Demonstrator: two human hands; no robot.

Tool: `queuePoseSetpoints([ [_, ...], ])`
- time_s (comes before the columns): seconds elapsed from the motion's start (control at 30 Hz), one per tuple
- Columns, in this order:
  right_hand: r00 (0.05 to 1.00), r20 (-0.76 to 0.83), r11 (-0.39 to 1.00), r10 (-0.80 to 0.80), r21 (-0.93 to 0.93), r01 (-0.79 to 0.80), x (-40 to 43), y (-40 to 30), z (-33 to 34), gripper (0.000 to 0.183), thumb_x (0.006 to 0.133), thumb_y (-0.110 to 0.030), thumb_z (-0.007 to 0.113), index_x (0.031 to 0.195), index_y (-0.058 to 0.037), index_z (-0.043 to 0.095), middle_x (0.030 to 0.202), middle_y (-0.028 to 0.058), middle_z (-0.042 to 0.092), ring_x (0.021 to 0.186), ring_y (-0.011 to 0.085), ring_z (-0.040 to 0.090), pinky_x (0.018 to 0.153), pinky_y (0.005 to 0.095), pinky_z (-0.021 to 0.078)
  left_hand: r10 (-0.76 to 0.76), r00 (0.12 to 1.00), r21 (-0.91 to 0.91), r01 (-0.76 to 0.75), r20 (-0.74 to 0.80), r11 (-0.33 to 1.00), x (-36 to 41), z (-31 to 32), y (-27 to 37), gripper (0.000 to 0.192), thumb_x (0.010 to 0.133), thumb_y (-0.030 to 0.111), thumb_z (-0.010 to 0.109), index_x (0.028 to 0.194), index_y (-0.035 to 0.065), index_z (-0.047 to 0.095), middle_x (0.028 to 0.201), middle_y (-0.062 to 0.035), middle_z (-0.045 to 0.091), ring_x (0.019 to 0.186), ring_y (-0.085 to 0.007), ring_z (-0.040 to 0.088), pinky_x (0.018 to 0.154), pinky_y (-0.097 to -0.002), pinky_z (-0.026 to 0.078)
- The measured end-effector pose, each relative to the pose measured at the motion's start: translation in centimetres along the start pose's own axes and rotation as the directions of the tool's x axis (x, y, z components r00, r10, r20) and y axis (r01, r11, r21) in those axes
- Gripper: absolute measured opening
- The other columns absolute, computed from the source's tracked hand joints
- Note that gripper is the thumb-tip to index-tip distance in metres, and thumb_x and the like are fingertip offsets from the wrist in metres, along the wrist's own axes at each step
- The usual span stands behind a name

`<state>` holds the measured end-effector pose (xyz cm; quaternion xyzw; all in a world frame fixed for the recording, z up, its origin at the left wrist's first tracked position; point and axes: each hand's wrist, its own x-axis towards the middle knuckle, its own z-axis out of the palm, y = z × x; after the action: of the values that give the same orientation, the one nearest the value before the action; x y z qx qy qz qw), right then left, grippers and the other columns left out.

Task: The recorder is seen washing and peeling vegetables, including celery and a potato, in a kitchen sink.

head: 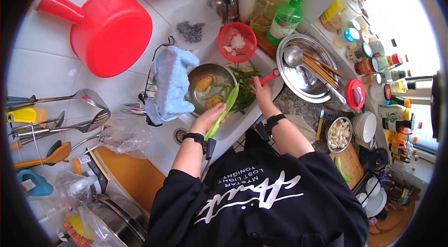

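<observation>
My left hand [211, 118] is closed around a long pale-green vegetable [231, 100], which slants up over the white sink [227, 135]. Just right of its tip, my right hand [263, 93] grips the red handle of a tool [270, 76], apparently a peeler; its head is hard to make out. Dark green peelings [242, 100] lie in the sink beneath my hands. To the left stands a round steel basin [221, 71] with a yellow potato [204, 83], another partly peeled one [214, 100] and some light peelings in it.
A blue towel [171, 80] hangs on a wire rack at the sink's left. Behind is a red strainer [241, 54] with scraps. On the right are steel bowls [302, 87] with a ladle and chopsticks, a knife [320, 124] and a bowl of chopped pale food [338, 135].
</observation>
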<state>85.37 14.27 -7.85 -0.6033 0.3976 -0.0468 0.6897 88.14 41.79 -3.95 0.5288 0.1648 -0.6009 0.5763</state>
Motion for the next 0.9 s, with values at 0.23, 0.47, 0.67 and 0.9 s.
queuePoseSetpoints([
  [0.23, 0.937, 0.341, 0.966, 0.079, 0.205, -0.156, -7.8, -3.7, 2.7, 0.041, 0.112, -0.041, 0.062, 0.11, -0.0035, 0.078, 0.101, -0.0001, 0.075, 0.089, 0.0092, 0.063, 0.081, 0.0273, 0.0503, 0.039, 0.998, -0.068, -0.043, -0.049, 0.997, 2.1, 0.3, -0.5, 0.032, 0.116, 0.044, 0.051, 0.119, 0.013, 0.06, 0.091, -0.0044, 0.065, 0.071, -0.0171, 0.062, 0.062, -0.0329, 0.053],
  [0.47, 0.919, 0.394, 0.985, -0.022, 0.165, -0.047, -9.7, -2.1, 3.8, 0.033, 0.113, -0.03, 0.062, 0.129, -0.0045, 0.076, 0.104, 0.0036, 0.077, 0.086, 0.0101, 0.067, 0.072, 0.0269, 0.0566, 0.046, 0.998, -0.168, -0.038, 0.043, 0.985, 3.1, 3.0, 1.1, 0.021, 0.111, 0.026, 0.057, 0.112, 0.0077, 0.067, 0.088, -0.0062, 0.067, 0.074, -0.0202, 0.067, 0.062, -0.0341, 0.052],
  [0.67, 0.949, 0.295, 0.993, -0.113, 0.018, 0.113, -8.1, -2.9, 4.0, 0.03, 0.11, -0.025, 0.067, 0.131, -0.0037, 0.075, 0.105, 0.0049, 0.079, 0.093, 0.0131, 0.072, 0.083, 0.0271, 0.0581, 0.049, 0.992, -0.156, -0.031, 0.113, 0.987, 2.5, 2.4, 0.6, 0.027, 0.115, 0.035, 0.054, 0.116, 0.0102, 0.064, 0.087, -0.004, 0.064, 0.069, -0.0154, 0.06, 0.06, -0.0306, 0.049],
  [0.9, 0.98, 0.033, 0.98, -0.195, 0.032, 0.194, 0.8, 0.9, 0.4, 0.026, 0.109, -0.026, 0.068, 0.119, -0.0037, 0.076, 0.098, 0.0032, 0.078, 0.081, 0.0129, 0.071, 0.069, 0.0304, 0.0585, -0.044, 0.977, -0.041, 0.054, 0.209, 0.998, 0.0, 2.2, 0.3, 0.033, 0.117, 0.044, 0.049, 0.121, 0.0122, 0.058, 0.087, -0.0049, 0.063, 0.068, -0.0144, 0.059, 0.06, -0.0276, 0.05],
])
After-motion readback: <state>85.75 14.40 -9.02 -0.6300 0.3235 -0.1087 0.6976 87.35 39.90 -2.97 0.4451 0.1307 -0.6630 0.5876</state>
